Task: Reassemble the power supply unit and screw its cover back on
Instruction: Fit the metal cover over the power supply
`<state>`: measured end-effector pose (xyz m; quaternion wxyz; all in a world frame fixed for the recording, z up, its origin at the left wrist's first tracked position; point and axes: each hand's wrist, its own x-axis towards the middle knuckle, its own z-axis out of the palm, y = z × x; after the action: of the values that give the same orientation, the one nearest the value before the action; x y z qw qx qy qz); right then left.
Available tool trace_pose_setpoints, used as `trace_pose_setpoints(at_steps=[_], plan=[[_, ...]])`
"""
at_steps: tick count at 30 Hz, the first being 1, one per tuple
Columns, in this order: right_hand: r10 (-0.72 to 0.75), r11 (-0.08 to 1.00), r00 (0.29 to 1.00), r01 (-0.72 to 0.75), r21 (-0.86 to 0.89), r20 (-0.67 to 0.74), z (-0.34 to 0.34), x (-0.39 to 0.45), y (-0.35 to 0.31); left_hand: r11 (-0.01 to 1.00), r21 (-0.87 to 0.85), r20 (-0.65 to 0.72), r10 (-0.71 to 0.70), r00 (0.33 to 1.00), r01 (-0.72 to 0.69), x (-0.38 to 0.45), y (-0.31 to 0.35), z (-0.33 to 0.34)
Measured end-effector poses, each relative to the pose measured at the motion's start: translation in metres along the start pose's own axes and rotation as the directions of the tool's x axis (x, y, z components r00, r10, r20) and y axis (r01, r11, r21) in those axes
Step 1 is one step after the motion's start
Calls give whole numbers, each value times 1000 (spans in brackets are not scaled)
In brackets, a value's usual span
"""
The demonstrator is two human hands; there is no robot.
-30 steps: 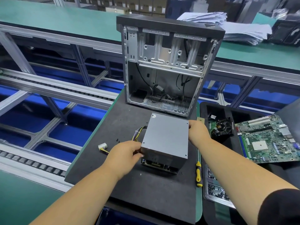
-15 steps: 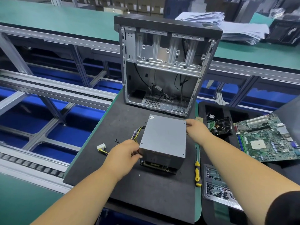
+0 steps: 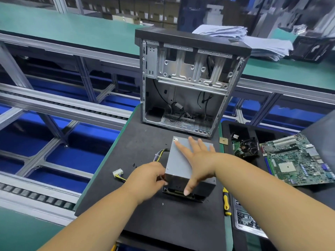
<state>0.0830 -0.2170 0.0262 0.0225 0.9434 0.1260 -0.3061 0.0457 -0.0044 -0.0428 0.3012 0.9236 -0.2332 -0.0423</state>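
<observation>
The right hand [image 3: 196, 160] is now lying flat across the top of the grey sheet-metal power supply cover [image 3: 183, 160], fingers spread and straight, thumb hanging down over the near face — half a second ago it was only touching the cover's far right corner. The left hand [image 3: 148, 176] is staying where it was, fingers curled against the box's near left corner, apparently pinching the cover's lower edge, though what exactly it is gripping is hard to tell. Judging by this, the cover is being pressed down to seat on the black base of the unit [image 3: 181, 193], and the screwing step is not yet begun.

The unit is sitting on a black foam work mat [image 3: 145, 223], its yellow-and-black wire bundle [image 3: 160, 154] trailing left toward a white plastic connector [image 3: 117, 172]. A few small black screws [image 3: 135, 164] are lying just beside the wires, and a yellow-handled screwdriver [image 3: 225, 201] is waiting at the mat's right edge. Behind the unit an open, emptied steel computer case [image 3: 188, 69] is standing upright; to the right a green motherboard [image 3: 297, 160] and a black cooling fan [image 3: 248, 146] are resting in a dark tray. Around it all — green benches, aluminium conveyor rails, stacked papers [image 3: 235, 33].
</observation>
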Motion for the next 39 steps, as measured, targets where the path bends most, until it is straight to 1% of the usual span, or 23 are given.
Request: trace_pose_setpoints(at_steps=[4,8,10,11,14,15,20,25,29,31,33,34,36,37,39], plan=[[52,998,999,-52,36,-2,-7,6,3,995,54,62,76,995,-79,8,-9,-1],[63,998,998,-63,1,11,-9,10,0,983,92,124,147,981,-158,15,-17,-1],[64,998,998,-64,-8,-2,-7,11,-1,977,65,140,195,971,-205,16,-20,-2],[61,998,998,-61,-8,-15,-5,11,-1,978,8,131,206,970,-209,15,-22,-3],[50,999,998,-50,-6,-49,0,9,-1,954,-274,90,150,985,-120,14,-29,-10],[49,999,997,-49,-10,-57,2,9,-1,942,-319,70,133,989,-104,14,-32,-11],[51,997,997,-54,-52,-62,4,10,-4,936,-350,-21,20,1000,-26,22,-49,-10],[57,995,997,-61,-72,-56,5,11,-5,933,-361,-74,-33,997,4,30,-57,-5],[56,998,998,-56,11,-8,0,9,0,913,-407,-125,-95,988,37,37,-58,-7],[34,990,999,-28,139,-38,0,8,8,903,-426,-145,-128,981,55,40,-59,-10],[52,932,988,5,364,-148,0,7,20,882,-466,-154,-160,975,71,44,-60,-14],[100,877,971,16,481,-215,1,7,28,868,-490,-151,-178,972,83,46,-60,-15],[279,743,909,-1,669,-309,8,9,45,842,-526,-129,-221,967,122,52,-61,-16],[384,659,867,-17,752,-317,14,10,52,831,-535,-111,-246,963,151,56,-61,-16],[546,416,797,11,909,-259,25,16,65,808,-548,-73,-304,950,216,68,-59,-15]])
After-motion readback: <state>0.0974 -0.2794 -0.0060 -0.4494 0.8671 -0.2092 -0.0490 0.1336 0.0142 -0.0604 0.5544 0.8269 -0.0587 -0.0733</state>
